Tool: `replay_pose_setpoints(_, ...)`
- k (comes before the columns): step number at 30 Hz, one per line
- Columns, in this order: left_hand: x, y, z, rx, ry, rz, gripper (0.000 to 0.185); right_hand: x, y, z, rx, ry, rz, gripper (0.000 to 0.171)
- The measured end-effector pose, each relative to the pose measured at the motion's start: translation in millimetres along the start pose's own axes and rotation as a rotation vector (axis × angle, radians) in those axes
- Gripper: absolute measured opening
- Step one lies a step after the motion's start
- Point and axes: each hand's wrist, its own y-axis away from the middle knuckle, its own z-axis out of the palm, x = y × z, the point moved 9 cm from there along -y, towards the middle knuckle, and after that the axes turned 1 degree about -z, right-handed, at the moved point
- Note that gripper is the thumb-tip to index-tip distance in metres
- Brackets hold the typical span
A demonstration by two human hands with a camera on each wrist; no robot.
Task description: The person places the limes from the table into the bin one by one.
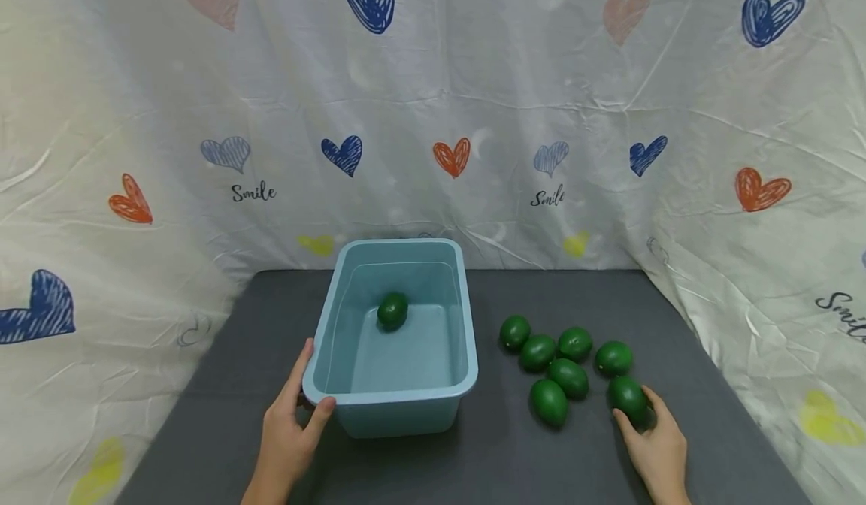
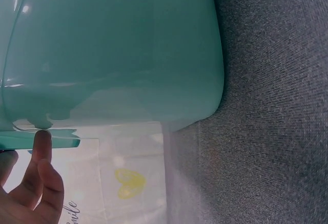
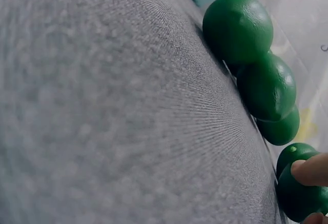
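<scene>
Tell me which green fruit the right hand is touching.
The green fruit at the group's near right corner; the right hand has fingers around it, while the other six on the cloth lie untouched.

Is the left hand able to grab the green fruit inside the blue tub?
Probably yes. The left hand holds the near corner of the tub, which has no lid, and the fruit lies alone on its floor, so nothing seems to block reaching over the rim.

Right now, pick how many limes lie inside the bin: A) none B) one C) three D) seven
B: a single lime lies on the floor of the bin; the other seven limes lie on the grey mat beside it.
</scene>
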Motion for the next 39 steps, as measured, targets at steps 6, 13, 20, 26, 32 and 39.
replay_pose_setpoints(6, -0.3, 0.8, 0.0, 0.003, 0.016, 0.013, 0.089, 3, -1, 1, -0.005, 0.012, 0.0, 0.07)
replay_pose_setpoints(13, -0.9, 0.6, -0.3, 0.003, 0.008, 0.002, 0.087, 3, -1, 0, 0.001, 0.014, -0.007, 0.068)
replay_pose_setpoints(20, -0.5, 1.6, 0.0, 0.009, 0.006, 0.009, 0.087, 1, 0, -2, 0.007, 0.015, -0.004, 0.067)
replay_pose_setpoints(26, 0.3, -0.2, 1.7, 0.009, 0.017, 0.008, 0.089, -5, 1, -7, 0.021, -0.013, -0.012, 0.066)
replay_pose_setpoints(32, -0.1, -0.5, 1.9, 0.008, 0.009, -0.004, 0.089, -10, 4, -10, 0.014, -0.029, 0.006, 0.067)
replay_pose_setpoints(39, -1.2, 0.3, -1.8, 0.018, 0.017, 0.013, 0.087, -20, 8, -7, 0.026, -0.043, -0.017, 0.066)
